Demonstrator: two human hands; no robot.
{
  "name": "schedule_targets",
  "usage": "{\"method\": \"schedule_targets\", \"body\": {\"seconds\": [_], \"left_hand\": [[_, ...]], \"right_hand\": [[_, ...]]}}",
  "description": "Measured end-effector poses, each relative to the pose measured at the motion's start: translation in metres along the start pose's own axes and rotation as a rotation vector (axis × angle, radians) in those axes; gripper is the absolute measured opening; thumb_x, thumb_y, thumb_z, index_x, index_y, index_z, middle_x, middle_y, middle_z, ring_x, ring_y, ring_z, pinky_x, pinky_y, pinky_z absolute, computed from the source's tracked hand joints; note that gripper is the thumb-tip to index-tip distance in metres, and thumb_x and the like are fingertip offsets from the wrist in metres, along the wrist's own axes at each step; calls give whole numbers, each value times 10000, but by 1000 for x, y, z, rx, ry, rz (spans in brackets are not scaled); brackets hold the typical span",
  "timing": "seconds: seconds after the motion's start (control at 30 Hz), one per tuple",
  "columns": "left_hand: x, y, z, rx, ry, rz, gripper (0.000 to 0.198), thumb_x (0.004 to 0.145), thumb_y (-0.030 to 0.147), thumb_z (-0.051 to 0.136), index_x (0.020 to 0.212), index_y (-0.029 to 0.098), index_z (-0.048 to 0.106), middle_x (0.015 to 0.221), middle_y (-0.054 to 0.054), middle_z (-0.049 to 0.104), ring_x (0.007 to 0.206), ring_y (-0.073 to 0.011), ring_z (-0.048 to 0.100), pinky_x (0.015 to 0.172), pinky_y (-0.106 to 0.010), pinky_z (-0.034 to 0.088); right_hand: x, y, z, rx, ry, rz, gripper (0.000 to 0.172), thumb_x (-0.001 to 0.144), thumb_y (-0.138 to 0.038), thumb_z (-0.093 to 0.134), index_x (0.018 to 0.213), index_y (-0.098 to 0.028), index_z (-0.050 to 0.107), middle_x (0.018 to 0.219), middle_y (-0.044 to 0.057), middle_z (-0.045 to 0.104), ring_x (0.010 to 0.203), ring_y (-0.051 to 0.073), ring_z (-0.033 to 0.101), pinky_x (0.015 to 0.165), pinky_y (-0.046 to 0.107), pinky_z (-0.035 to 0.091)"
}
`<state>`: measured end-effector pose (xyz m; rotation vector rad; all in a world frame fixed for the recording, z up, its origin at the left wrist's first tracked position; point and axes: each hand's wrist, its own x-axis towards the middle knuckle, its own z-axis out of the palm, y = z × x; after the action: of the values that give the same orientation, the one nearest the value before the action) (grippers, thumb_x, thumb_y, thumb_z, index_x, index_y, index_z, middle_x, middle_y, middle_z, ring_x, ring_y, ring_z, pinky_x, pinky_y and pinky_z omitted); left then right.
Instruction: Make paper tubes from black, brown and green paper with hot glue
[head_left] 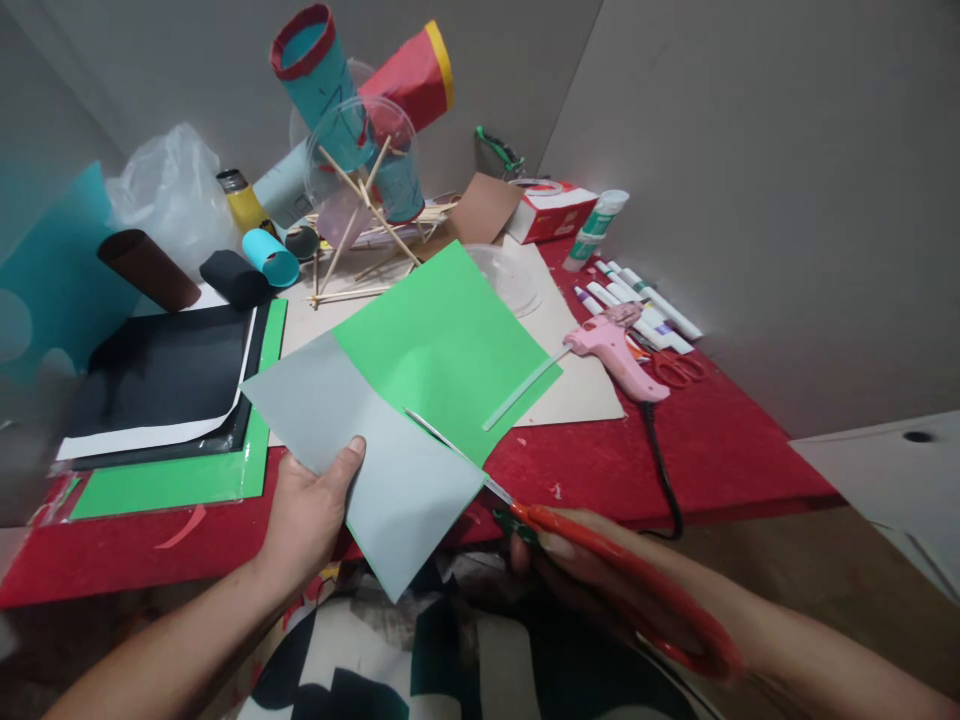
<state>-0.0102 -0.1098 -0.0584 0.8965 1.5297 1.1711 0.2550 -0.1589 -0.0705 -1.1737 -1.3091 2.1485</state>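
From my remote view, my left hand [309,505] grips a grey sheet [405,480], thumb on top, over the red table's [570,465] near edge. My right hand [571,575] holds red-handled scissors [622,556], blade along the line where grey meets green paper [450,340].

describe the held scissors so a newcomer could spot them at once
Start at the red table and find the grey sheet over its near edge. By the sheet's right corner are the orange-red scissors, held in the person's right grip, with a blade along the sheet's edge. Unlike the other scissors, which lie by the white markers, these are raised off the table.
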Motion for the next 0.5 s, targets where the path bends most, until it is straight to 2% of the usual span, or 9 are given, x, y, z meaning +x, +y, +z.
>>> {"method": "schedule_targets", "body": {"seconds": [0.23, 0.37, 0.5], "left_hand": [[1, -2, -2, -10, 16, -30, 340, 688, 363, 773, 937, 146, 690, 874, -82, 744, 823, -254, 690, 732, -356, 562], [1, -5, -3, -38, -25, -17, 359, 709, 377, 770, 975, 147, 702, 971, -77, 741, 857, -225, 686, 804, -341, 545], [2, -6, -2, -79, -37, -38, 353, 730, 381, 761, 992, 151, 704, 983, -72, 738, 844, -212, 684, 812, -340, 540]], "right_hand": [[9, -1, 5, 87, 22, 46, 430, 922, -586, 496, 808, -173, 528, 453, -94, 381, 366, 48, 277, 359, 193, 176], [9, -2, 8, 53, 27, 57, 449, 921, -609, 483, 764, -189, 476, 427, -100, 367, 339, 39, 274, 335, 182, 148], [9, 1, 8, 75, 27, 22, 415, 930, -579, 497, 775, -194, 474, 462, -96, 378, 362, 45, 297, 343, 177, 176]]}}
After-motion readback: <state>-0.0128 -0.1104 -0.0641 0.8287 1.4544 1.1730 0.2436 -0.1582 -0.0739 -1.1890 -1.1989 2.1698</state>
